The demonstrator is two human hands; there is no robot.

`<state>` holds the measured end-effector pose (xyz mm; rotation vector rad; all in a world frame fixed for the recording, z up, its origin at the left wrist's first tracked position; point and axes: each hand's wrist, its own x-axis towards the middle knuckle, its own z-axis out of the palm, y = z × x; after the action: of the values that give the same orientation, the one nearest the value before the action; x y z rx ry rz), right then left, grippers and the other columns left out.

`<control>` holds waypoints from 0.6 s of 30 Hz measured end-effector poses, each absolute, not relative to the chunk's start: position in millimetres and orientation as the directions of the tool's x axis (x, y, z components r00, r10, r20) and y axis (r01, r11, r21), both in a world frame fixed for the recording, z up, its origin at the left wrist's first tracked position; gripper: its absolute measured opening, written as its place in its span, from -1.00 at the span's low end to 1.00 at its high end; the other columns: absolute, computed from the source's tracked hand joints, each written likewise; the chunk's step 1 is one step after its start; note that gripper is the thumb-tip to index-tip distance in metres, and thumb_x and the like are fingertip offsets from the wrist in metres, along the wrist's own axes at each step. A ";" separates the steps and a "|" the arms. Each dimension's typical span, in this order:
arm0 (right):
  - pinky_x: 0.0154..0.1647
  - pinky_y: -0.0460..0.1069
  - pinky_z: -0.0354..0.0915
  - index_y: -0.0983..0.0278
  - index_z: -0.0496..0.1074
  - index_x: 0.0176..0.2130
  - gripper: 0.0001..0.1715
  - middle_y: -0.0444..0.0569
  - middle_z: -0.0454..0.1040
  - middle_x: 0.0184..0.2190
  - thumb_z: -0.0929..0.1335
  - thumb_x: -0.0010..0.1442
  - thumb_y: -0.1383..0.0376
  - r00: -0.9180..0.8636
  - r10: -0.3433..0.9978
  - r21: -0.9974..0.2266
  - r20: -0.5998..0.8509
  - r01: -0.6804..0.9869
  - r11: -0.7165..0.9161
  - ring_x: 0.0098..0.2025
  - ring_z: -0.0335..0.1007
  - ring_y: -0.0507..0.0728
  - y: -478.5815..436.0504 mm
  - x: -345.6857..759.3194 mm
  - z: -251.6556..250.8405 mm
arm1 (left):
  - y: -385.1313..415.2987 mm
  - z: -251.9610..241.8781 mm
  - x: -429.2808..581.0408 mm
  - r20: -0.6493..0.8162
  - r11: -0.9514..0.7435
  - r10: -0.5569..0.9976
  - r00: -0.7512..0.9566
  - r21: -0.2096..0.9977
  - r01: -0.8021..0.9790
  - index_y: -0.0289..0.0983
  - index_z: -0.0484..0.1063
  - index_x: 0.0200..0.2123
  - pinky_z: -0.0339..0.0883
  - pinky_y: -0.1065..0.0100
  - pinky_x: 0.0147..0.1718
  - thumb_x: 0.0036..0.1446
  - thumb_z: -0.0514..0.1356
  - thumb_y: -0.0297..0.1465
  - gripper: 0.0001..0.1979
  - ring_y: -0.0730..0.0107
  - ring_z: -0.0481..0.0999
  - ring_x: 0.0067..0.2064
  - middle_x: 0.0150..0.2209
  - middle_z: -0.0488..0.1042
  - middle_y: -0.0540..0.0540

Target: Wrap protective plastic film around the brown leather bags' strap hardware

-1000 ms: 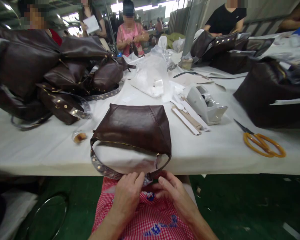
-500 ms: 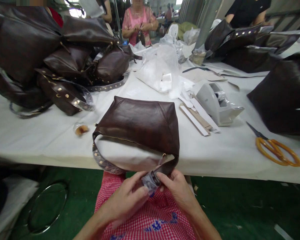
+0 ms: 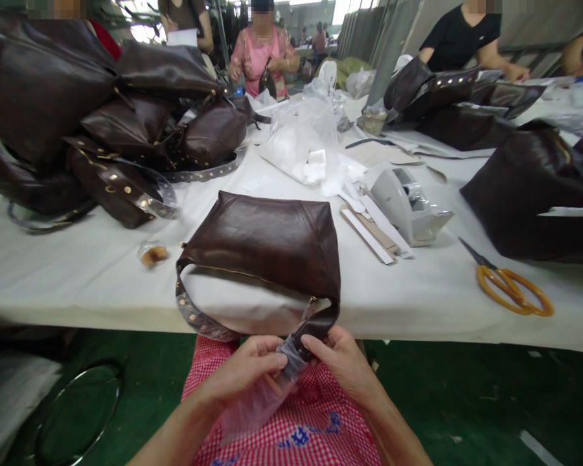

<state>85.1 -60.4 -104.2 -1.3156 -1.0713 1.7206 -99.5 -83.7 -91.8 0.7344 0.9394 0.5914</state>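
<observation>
Brown bag (image 3: 267, 233) sits long-ways left to right on the table (image 3: 97, 278), just ahead of the left hand (image 3: 255, 362) (pinching some clear plastic wrap (image 3: 294, 361)) and even closer to the right hand (image 3: 341, 357), basically thumb-and-fingers closed on the strap (image 3: 317, 325).

Bag (image 3: 267, 233): dark brown
Strap (image 3: 188, 309): dark brown, gold-dotted
Lap cloth (image 3: 320, 404): red-and-white check, blue-lettered
Surface (image 3: 102, 278): white
Scissor handles (image 3: 510, 289): amber-orange
Tape dispenser (image 3: 396, 207): pale grey
Floor (image 3: 447, 388): green

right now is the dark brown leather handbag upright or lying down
Lying down: the dark brown leather handbag has its broad panel facing up, and its gold-studded strap loops out on the near side.
</observation>
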 end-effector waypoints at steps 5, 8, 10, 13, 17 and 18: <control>-0.40 -0.02 0.32 0.29 0.45 -0.31 -0.63 -0.02 0.55 -0.42 0.40 0.05 0.03 -0.177 0.933 -0.950 -0.312 0.048 -0.309 -0.40 0.44 0.14 -67.0 91.3 -97.3 | -85.4 -92.0 -83.7 -0.482 0.581 0.778 0.404 0.796 -0.171 -0.36 0.46 -0.27 0.28 0.36 -0.33 -0.05 0.28 -0.31 -0.72 0.42 0.40 -0.38 -0.37 0.47 -0.07; -0.35 -0.01 0.30 0.23 0.43 -0.26 -0.77 -0.03 0.53 -0.38 0.36 0.15 0.13 0.027 0.991 -0.903 -0.130 0.410 -0.130 -0.36 0.44 0.15 -78.9 100.9 -86.0 | -85.9 -90.3 -74.7 -0.443 0.496 0.831 0.337 0.864 -0.085 -0.36 0.47 -0.30 0.24 0.40 -0.29 -0.03 0.25 -0.38 -0.80 0.43 0.38 -0.33 -0.35 0.46 -0.05; -0.32 -0.01 0.27 0.21 0.42 -0.29 -0.84 -0.03 0.48 -0.37 0.31 0.21 0.18 0.036 0.998 -0.823 0.058 0.567 0.027 -0.34 0.42 0.14 -87.7 106.3 -77.8 | -86.3 -88.9 -70.8 -0.424 0.461 0.846 0.323 0.887 -0.044 -0.35 0.47 -0.29 0.24 0.38 -0.24 0.00 0.22 -0.39 -0.82 0.40 0.39 -0.28 -0.33 0.48 -0.05; -0.27 -0.02 0.25 0.20 0.41 -0.34 -0.78 -0.04 0.42 -0.35 0.23 0.29 0.26 -0.116 0.974 -0.754 0.194 0.618 0.224 -0.31 0.38 0.11 -97.2 108.4 -70.1 | -88.0 -87.0 -66.8 -0.386 0.415 0.864 0.323 0.909 -0.025 -0.33 0.46 -0.29 0.26 0.35 -0.19 0.03 0.20 -0.38 -0.83 0.35 0.40 -0.24 -0.31 0.49 -0.06; -0.28 -0.04 0.22 0.21 0.40 -0.35 -0.80 -0.07 0.40 -0.37 0.24 0.30 0.31 -0.204 0.965 -0.702 0.163 0.663 0.259 -0.33 0.36 0.09 -101.4 101.0 -71.6 | -91.4 -83.9 -62.2 -0.360 0.391 0.873 0.329 0.920 -0.033 -0.32 0.44 -0.30 0.28 0.36 -0.19 0.07 0.17 -0.39 -0.86 0.35 0.42 -0.24 -0.31 0.48 -0.04; -0.30 -0.04 0.22 0.21 0.40 -0.35 -0.80 -0.07 0.40 -0.38 0.25 0.29 0.31 -0.203 0.965 -0.687 0.168 0.678 0.262 -0.34 0.37 0.09 -101.7 98.5 -73.3 | -92.2 -82.8 -61.3 -0.352 0.381 0.876 0.329 0.924 -0.027 -0.32 0.43 -0.30 0.28 0.36 -0.19 0.08 0.16 -0.40 -0.87 0.35 0.42 -0.23 -0.31 0.48 -0.03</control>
<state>98.5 -101.7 -73.3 -1.4816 -1.9602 0.6426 -61.3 -92.2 -82.8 1.0028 1.0657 0.7431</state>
